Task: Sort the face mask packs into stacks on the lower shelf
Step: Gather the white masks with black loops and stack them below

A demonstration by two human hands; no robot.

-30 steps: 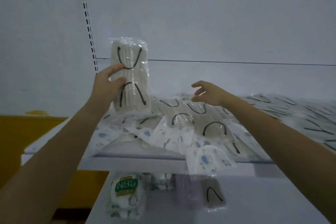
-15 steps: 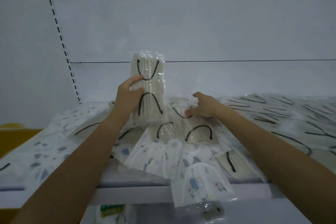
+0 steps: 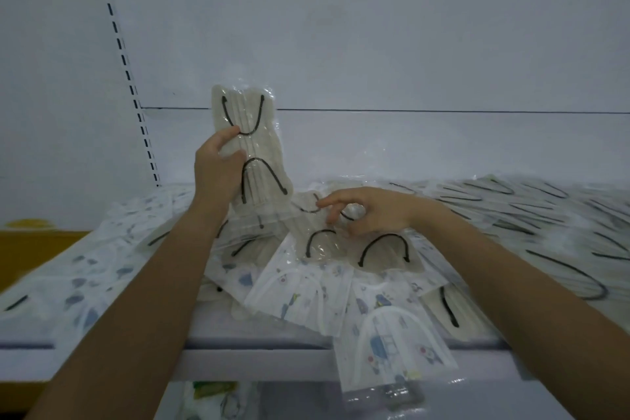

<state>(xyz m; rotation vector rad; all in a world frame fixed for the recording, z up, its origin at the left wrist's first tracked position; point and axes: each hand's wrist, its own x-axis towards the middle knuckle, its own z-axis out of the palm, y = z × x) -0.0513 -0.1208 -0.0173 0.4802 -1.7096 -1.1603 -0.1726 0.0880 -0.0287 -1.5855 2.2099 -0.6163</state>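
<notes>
left hand point(image 3: 218, 167) gripped a mask pack point(image 3: 259, 150) upright above the pile point(image 3: 306, 290); right hand point(image 3: 371, 211) pinched a second pack point(image 3: 320, 245) atop it.

Upright beige mask pack point(image 3: 254, 133) in the left hand point(image 3: 216, 174), right hand point(image 3: 371, 211) on another beige pack point(image 3: 320, 245) on the shelf point(image 3: 218, 324)

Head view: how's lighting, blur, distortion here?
Head view: dim, flat bluish light, no hard shadows; wide-angle lens bows the slotted upright; packs at far right smear into streaks; the beige pack in the left hand is fairly sharp, faint glare on its wrapper.
</notes>
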